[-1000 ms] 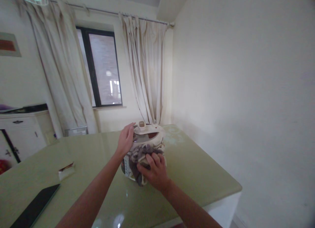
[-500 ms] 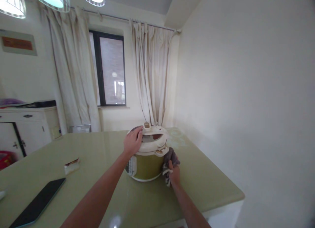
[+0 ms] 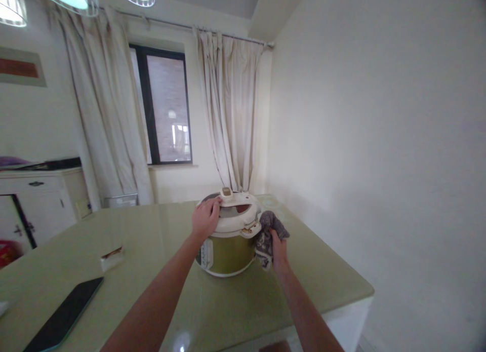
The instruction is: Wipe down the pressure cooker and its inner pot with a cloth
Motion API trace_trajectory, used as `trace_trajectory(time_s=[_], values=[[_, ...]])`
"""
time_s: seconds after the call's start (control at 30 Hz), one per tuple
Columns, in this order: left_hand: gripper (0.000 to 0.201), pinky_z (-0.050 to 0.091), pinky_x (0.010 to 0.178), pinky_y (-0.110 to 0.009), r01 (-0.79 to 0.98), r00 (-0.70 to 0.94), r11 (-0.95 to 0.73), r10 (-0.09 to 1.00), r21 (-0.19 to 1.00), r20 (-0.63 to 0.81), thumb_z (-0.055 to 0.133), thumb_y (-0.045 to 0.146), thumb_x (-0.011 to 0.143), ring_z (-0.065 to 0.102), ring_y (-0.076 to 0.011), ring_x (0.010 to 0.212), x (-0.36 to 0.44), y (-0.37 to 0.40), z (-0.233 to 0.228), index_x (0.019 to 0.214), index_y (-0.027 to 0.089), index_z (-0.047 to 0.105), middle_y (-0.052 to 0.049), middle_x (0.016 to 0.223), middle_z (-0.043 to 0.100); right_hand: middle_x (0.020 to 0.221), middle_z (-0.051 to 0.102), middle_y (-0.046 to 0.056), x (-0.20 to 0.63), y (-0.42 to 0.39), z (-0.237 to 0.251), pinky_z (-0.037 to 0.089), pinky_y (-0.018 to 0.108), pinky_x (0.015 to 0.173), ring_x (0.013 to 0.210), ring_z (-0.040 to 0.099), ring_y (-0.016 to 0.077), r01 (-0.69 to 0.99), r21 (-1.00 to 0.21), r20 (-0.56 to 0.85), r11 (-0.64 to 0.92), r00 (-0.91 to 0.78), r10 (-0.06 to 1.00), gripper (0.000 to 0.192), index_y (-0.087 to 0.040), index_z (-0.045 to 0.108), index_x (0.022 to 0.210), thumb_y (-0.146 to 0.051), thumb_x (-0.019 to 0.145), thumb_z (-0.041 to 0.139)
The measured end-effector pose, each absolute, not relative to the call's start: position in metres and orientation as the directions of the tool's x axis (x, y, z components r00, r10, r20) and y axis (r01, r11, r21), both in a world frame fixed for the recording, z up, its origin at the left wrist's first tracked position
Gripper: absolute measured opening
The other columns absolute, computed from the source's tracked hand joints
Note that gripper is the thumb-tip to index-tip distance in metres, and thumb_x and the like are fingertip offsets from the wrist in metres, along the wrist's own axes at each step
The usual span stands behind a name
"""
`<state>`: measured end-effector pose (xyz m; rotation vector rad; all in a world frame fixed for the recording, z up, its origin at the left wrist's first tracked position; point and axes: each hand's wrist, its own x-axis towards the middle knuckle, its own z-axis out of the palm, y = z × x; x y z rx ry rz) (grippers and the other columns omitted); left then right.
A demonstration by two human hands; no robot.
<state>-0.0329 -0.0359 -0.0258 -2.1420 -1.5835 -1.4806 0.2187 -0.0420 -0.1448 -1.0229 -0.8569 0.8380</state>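
An electric pressure cooker (image 3: 232, 255) with a white lid and a green-gold body stands upright on the table, its control panel facing left. My left hand (image 3: 205, 218) is closed over the left side of the lid, its fingertips by the lid handle (image 3: 235, 199). What lies under those fingers is partly hidden. In my right hand (image 3: 279, 246) is a bunched grey patterned cloth (image 3: 265, 243), gripped at the cooker's right side. The cloth is beside the body, below the lid's rim; whether it touches the cooker is hard to tell.
The glossy green table (image 3: 152, 235) has a rounded corner at right, near the white wall (image 3: 379, 164). A dark tablet-like slab (image 3: 64, 314) and a small whitish packet (image 3: 112, 259) lie at left. Behind are curtains (image 3: 235, 114) and a white cabinet (image 3: 41, 195).
My right hand has moved up and to the right with the cloth along the cooker's side. My left hand stays on the lid. The view has shifted slightly.
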Motion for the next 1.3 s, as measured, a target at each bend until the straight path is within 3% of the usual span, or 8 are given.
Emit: trace_trajectory(time_s=[0.27,0.47,0.63,0.77,0.87,1.03,1.2,1.3], values=[[0.046,0.050,0.113,-0.043,0.647,0.015,-0.550,0.701,0.528,0.713,0.042,0.044,0.098,0.071,-0.0256,0.120,-0.052,-0.023,-0.027,0.108,0.022,0.081,-0.006,0.124,0.079,0.095,0.076,0.009,0.225,-0.065,-0.092,0.059,0.046,0.092,0.099,0.072,0.0299,0.042,-0.908,0.412,0.418,0.279,0.867,0.033,-0.020,0.075,0.091,-0.045,0.070,0.071],[0.058,0.045,0.118,-0.044,0.437,0.165,-0.580,0.803,0.687,0.573,0.038,0.053,0.094,0.071,-0.0275,0.120,-0.072,-0.004,-0.011,0.105,0.017,0.082,-0.009,0.120,0.081,0.108,0.069,0.005,0.219,-0.119,-0.065,0.056,0.043,0.096,0.103,0.067,0.0257,0.312,-0.633,0.715,0.708,-0.115,0.690,0.035,-0.026,0.074,0.110,-0.028,0.076,0.071],[0.059,0.048,0.112,-0.044,0.465,0.121,-0.473,0.871,0.748,0.476,0.039,0.055,0.091,0.072,-0.0300,0.111,-0.066,0.001,0.004,0.095,0.016,0.084,-0.008,0.105,0.083,0.119,0.060,0.006,0.208,-0.094,-0.008,0.053,0.038,0.099,0.106,0.064,0.0228,0.588,-0.491,0.723,0.643,-0.135,0.677,0.044,-0.029,0.070,0.127,-0.028,0.084,0.073],[0.071,0.053,0.102,-0.041,0.442,0.055,-0.416,0.897,0.795,0.439,0.032,0.061,0.094,0.074,-0.0291,0.096,-0.057,-0.004,0.002,0.089,0.013,0.083,-0.009,0.086,0.081,0.121,0.056,0.009,0.171,-0.063,0.020,0.051,0.043,0.099,0.113,0.058,0.0288,0.777,-0.296,0.663,0.555,-0.252,0.705,0.055,-0.032,0.072,0.129,-0.055,0.080,0.084],[0.068,0.053,0.101,-0.038,0.426,0.014,-0.427,0.885,0.798,0.466,0.032,0.059,0.095,0.073,-0.0282,0.098,-0.054,-0.010,-0.002,0.093,0.013,0.083,-0.007,0.087,0.081,0.122,0.055,0.010,0.154,-0.060,0.023,0.051,0.045,0.098,0.113,0.057,0.0297,0.771,-0.243,0.649,0.589,-0.322,0.690,0.062,-0.029,0.073,0.125,-0.065,0.076,0.085],[0.061,0.048,0.108,-0.038,0.456,0.000,-0.454,0.860,0.766,0.510,0.033,0.052,0.095,0.072,-0.0270,0.108,-0.053,-0.013,-0.006,0.097,0.017,0.084,-0.007,0.105,0.083,0.126,0.057,0.006,0.187,-0.070,0.015,0.049,0.039,0.106,0.115,0.060,0.0236,0.523,-0.207,0.627,0.827,-0.578,0.523,0.051,-0.027,0.073,0.119,-0.046,0.075,0.090],[0.061,0.046,0.109,-0.039,0.491,-0.011,-0.457,0.848,0.742,0.530,0.029,0.050,0.098,0.070,-0.0268,0.113,-0.054,-0.006,-0.015,0.103,0.022,0.083,-0.005,0.115,0.082,0.113,0.061,0.006,0.212,-0.057,0.023,0.055,0.039,0.091,0.097,0.065,0.0231,0.751,-0.307,0.620,0.584,-0.308,0.722,0.034,-0.028,0.074,0.114,-0.041,0.083,0.081],[0.063,0.047,0.108,-0.040,0.504,0.005,-0.475,0.837,0.721,0.548,0.024,0.046,0.099,0.070,-0.0266,0.112,-0.058,-0.002,-0.020,0.105,0.021,0.082,-0.006,0.114,0.081,0.116,0.060,0.009,0.183,-0.057,0.029,0.055,0.041,0.089,0.102,0.065,0.0277,0.849,-0.206,0.632,0.487,-0.265,0.728,0.041,-0.028,0.074,0.119,-0.048,0.083,0.079]])
